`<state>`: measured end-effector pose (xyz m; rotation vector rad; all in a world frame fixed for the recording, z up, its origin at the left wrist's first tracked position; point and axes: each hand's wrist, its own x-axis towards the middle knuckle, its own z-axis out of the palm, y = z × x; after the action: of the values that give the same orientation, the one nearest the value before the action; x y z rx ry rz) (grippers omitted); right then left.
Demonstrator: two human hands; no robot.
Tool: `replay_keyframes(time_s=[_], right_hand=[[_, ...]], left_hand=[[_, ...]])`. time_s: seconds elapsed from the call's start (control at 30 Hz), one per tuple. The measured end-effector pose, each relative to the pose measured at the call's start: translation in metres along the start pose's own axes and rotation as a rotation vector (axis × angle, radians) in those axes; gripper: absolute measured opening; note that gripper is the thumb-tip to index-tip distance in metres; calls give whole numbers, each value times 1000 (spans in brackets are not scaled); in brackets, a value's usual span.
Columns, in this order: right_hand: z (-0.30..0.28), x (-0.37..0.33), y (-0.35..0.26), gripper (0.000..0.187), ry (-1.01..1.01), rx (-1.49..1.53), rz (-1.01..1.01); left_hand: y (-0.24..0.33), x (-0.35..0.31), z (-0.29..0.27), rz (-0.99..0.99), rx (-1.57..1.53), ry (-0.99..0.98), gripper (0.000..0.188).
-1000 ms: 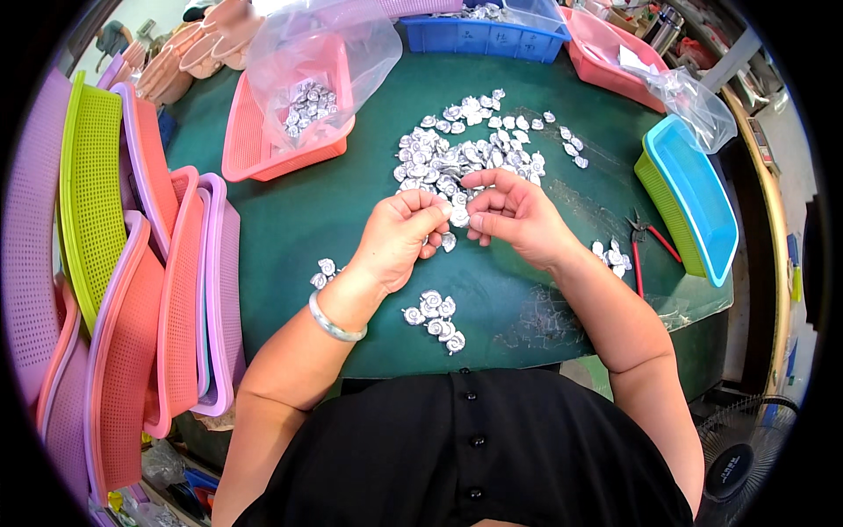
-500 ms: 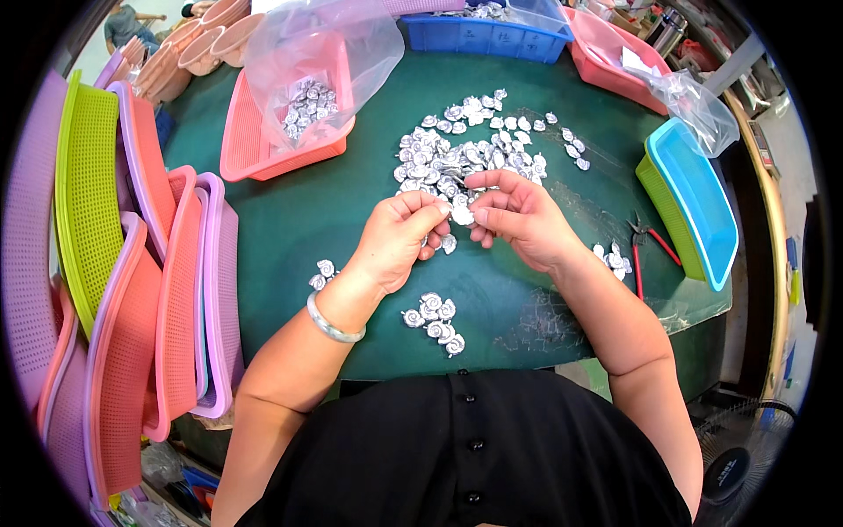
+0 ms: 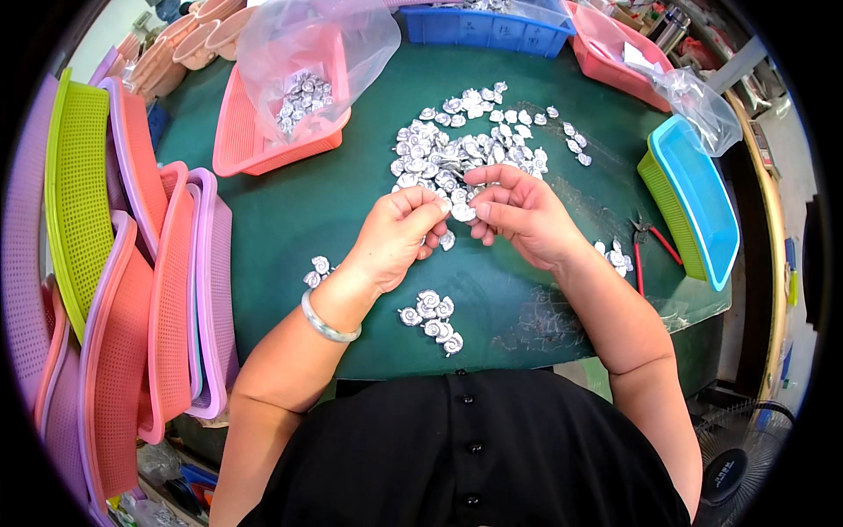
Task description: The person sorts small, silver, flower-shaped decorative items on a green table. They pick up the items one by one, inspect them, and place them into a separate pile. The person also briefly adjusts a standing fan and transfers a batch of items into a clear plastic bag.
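My left hand (image 3: pixel 399 235) is closed in a pinch, thumb against forefinger, at the left side of a small silvery spiral-patterned piece (image 3: pixel 462 212). At its right side, my right hand (image 3: pixel 524 221) pinches the same piece between thumb and fingers. Just beyond my fingertips lies a loose heap of similar silvery pieces (image 3: pixel 430 149). One single piece (image 3: pixel 447 241) sits on the table beside my left fingertips. Closer to me is a small group of pieces (image 3: pixel 430 321), and a few more (image 3: pixel 318 270) lie left of my left wrist.
Red-handled pliers (image 3: pixel 639 255) and several silvery pieces (image 3: pixel 617 257) lie right of my right forearm. A blue-and-green basket (image 3: pixel 694 202) stands beyond them. A pink basket (image 3: pixel 237 162) with a plastic bag of pieces and a blue bin (image 3: pixel 487 33) stand farther back. Stacked baskets (image 3: pixel 171 307) fill the left.
The view has shifted slightly, moving the baskets at left a little leftward. The piece between my fingers has tilted a little; both hands keep their pinch on it.
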<state>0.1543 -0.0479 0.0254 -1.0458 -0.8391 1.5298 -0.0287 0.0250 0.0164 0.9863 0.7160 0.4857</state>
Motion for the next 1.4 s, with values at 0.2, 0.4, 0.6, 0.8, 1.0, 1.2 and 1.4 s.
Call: replay_keyframes(time_s=[0.2,0.4,0.6,0.8,1.0,1.2,1.4], right_hand=[[6,0,-3,36,27,-1,-30],[1,0,6,38,66,-789,-625],[4,0,10,42,40,-650,-670],[6,0,9,47,43,-578,-722],[6,0,9,50,49,-573,-738],[9,-1,7,49,71,-533,-684],[-9,4,2,40,164,-1175,-627]], left_hand=[[1,0,0,2,4,-4,11],[2,-1,0,3,3,4,10],[1,0,2,111,-56,0,4],[-2,0,2,214,-86,-39,6],[-3,1,2,228,-119,-64,7],[-5,3,0,233,-139,-78,5],[2,3,1,102,-289,-9,7]])
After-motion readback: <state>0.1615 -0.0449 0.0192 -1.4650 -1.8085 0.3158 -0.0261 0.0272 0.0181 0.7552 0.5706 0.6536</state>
